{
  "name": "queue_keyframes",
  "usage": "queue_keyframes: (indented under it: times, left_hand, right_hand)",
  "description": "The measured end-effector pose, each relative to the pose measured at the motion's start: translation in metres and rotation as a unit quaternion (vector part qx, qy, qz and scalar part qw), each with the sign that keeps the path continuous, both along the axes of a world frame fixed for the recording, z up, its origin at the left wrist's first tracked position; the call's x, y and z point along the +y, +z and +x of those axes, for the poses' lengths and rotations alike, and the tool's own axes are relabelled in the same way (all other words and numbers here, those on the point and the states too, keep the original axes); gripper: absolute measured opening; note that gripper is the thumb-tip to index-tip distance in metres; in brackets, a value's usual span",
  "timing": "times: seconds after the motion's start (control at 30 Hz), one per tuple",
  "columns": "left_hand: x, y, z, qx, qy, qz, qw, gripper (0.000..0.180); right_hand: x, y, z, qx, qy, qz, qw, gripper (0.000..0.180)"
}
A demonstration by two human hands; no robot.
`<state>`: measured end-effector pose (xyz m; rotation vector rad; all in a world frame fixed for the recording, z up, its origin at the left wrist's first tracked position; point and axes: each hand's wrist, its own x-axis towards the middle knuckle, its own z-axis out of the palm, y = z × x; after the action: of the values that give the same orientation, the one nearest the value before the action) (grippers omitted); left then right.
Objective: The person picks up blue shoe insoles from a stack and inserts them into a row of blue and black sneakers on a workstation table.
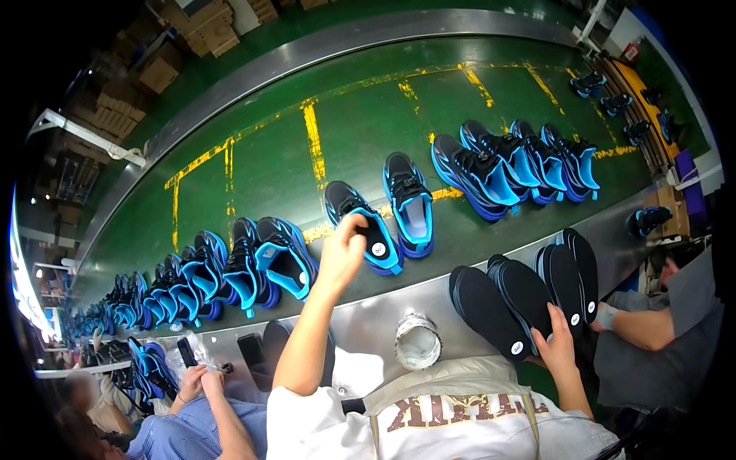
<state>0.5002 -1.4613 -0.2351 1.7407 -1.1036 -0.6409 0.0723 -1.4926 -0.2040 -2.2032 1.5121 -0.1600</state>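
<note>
My left hand [344, 247] reaches over a black and blue sneaker [343, 197] on the green belt. Its fingers are curled at the shoe's opening, and what they grip is hidden. Inside that shoe lies a dark insole [373, 234] with a round white sticker. A second sneaker [407, 192] stands just to the right, its pale inside showing. Close to my body, my right hand [559, 346] rests against black insoles [523, 295], its fingers stretched out and the thumb apart. More insoles [481, 309] lie in overlapping stacks on the metal ledge.
A white-crusted round tub [418, 342] stands on the metal ledge [368, 314]. Sneakers line the belt [268, 172] on both sides: a long row [203, 264] left, several [491, 165] right. Co-workers sit close by, one in blue [195, 429] at left, another in grey [652, 337] at right.
</note>
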Motion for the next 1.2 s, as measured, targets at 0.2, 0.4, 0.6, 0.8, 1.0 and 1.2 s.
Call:
queue_keyframes:
  times: [0.2,0.4,0.6,0.8,1.0,1.2]
  left_hand:
    - [-0.065,-0.016,-0.028,-0.507,-0.103,0.019,0.855,0.051]
    - [-0.122,-0.025,-0.017,-0.297,-0.109,0.107,0.943,0.036]
    - [-0.126,-0.024,-0.016,-0.16,-0.086,0.159,0.97,0.036]
    - [-0.128,-0.032,-0.011,-0.072,-0.072,0.172,0.98,0.039]
    - [-0.126,-0.032,-0.01,-0.001,-0.141,0.179,0.974,0.037]
    - [-0.119,-0.062,-0.025,0.097,-0.019,0.071,0.993,0.045]
  right_hand:
    - [-0.036,0.015,0.017,-0.128,-0.006,-0.022,0.992,0.029]
    - [-0.123,0.037,0.074,-0.263,-0.078,0.169,0.947,0.021]
    - [-0.161,0.047,0.18,-0.22,0.029,0.42,0.88,0.017]
    - [-0.151,-0.041,0.244,-0.012,0.287,0.082,0.954,0.02]
    - [-0.131,-0.071,0.242,0.081,0.358,-0.125,0.922,0.018]
    - [-0.136,-0.013,0.253,0.232,0.353,0.053,0.905,0.024]
